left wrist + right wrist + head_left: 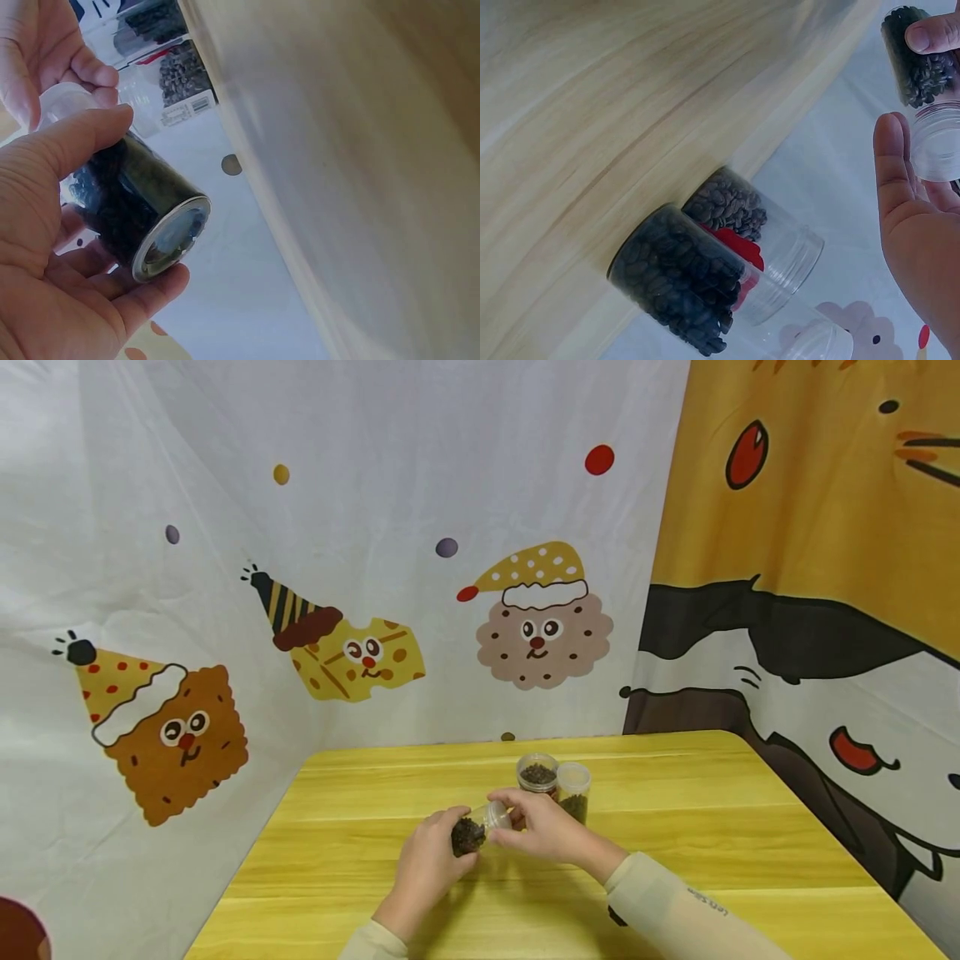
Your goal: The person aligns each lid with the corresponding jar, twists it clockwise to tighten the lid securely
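Note:
My left hand point(431, 860) grips a clear jar point(139, 202) partly filled with dark beans, tilted above the table. Its thumb lies across the jar's side, and the metal-rimmed base shows in the left wrist view. At the other end, the fingers and thumb of my right hand point(551, 829) hold the translucent lid point(937, 146). Just behind that hand stand two more clear jars: a wider one point(537, 768) with dark seeds and a red patch on its side, and a slimmer one point(574, 781) with dark beans and a clear top.
The wooden table point(337, 827) carries everything. A small dark object point(617, 917) lies partly hidden under my right sleeve point(675, 902). Behind the table's back edge hangs a white curtain point(375, 527) with cartoon prints, and a patterned orange one point(810, 510) hangs at the right.

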